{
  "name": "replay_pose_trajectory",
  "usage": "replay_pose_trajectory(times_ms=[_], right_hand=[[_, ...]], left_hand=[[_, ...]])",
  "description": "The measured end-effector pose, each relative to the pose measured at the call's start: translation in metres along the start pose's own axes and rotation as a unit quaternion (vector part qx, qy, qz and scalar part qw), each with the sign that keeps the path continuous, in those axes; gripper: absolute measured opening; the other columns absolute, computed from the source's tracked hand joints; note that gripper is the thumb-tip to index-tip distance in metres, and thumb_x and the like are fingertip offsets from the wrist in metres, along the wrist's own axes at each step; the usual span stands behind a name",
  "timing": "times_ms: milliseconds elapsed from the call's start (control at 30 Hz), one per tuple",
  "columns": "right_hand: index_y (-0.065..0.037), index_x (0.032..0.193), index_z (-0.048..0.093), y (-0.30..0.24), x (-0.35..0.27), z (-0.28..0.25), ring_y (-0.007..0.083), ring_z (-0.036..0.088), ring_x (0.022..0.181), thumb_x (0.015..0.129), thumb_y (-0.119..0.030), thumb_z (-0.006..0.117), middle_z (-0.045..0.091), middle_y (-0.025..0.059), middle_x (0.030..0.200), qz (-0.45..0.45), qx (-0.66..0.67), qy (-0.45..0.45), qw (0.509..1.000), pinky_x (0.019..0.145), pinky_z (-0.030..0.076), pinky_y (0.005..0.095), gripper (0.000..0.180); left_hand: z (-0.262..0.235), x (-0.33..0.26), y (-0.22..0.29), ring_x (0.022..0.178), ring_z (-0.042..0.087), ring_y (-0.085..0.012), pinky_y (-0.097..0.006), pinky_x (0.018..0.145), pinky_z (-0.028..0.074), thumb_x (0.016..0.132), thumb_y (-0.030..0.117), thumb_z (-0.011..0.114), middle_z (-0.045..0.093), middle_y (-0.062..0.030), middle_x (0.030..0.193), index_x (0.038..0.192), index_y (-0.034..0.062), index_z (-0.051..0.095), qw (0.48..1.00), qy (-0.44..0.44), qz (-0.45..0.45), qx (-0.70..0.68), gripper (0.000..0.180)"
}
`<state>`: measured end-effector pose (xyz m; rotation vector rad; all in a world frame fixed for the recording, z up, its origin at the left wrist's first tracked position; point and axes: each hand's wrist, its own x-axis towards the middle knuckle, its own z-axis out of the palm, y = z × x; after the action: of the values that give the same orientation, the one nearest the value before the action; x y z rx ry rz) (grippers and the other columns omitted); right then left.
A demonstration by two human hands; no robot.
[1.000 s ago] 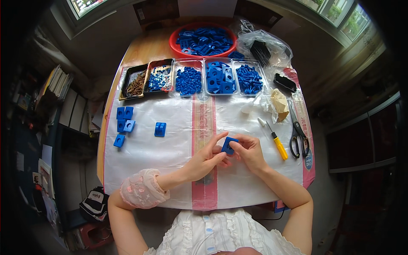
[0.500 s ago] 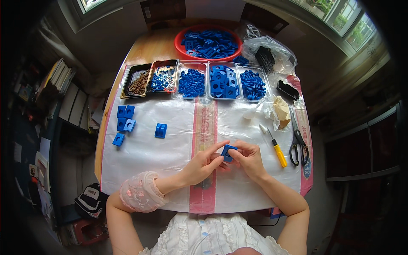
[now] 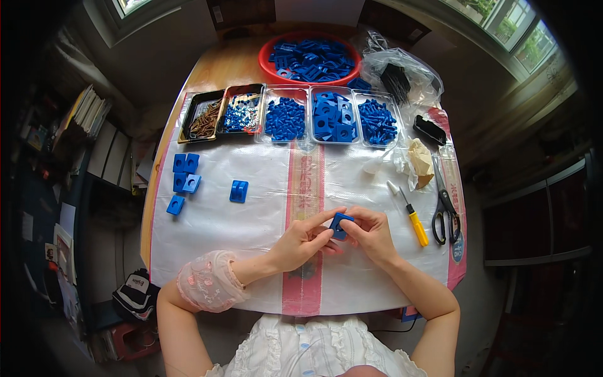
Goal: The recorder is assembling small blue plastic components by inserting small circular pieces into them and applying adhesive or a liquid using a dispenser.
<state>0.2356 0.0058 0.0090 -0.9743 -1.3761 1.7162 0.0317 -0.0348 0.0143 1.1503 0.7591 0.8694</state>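
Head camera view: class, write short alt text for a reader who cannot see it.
Both hands, left hand and right hand, hold a small blue plastic block above a white sheet on the table. Trays of blue parts, a yellow screwdriver and scissors lie nearby.

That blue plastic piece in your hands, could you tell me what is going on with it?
A person holds a small blue block between both hands, left hand and right hand, just above the white sheet on the table. Finished-looking blue blocks lie to the left; trays of blue parts line the far edge, and a screwdriver and scissors rest at the right.
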Motion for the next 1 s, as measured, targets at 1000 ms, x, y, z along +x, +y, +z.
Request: replay_pose_trajectory(times_ms=[1000], right_hand=[[-0.008, 0.076, 0.035, -0.203, -0.092, 0.008, 0.0220, 0.055, 0.082, 0.086, -0.002, 0.056, 0.038, 0.0049, 0.083, -0.377, 0.159, -0.326, 0.852, 0.065, 0.041, 0.0295, 0.024]], left_hand=[[-0.012, 0.009, -0.003, 0.090, 0.072, -0.0252, -0.027, 0.074, 0.061, 0.102, 0.014, 0.047, 0.066, -0.0266, 0.111, 0.143, 0.0031, 0.038, 0.991, 0.060, -0.037, -0.114, 0.043]])
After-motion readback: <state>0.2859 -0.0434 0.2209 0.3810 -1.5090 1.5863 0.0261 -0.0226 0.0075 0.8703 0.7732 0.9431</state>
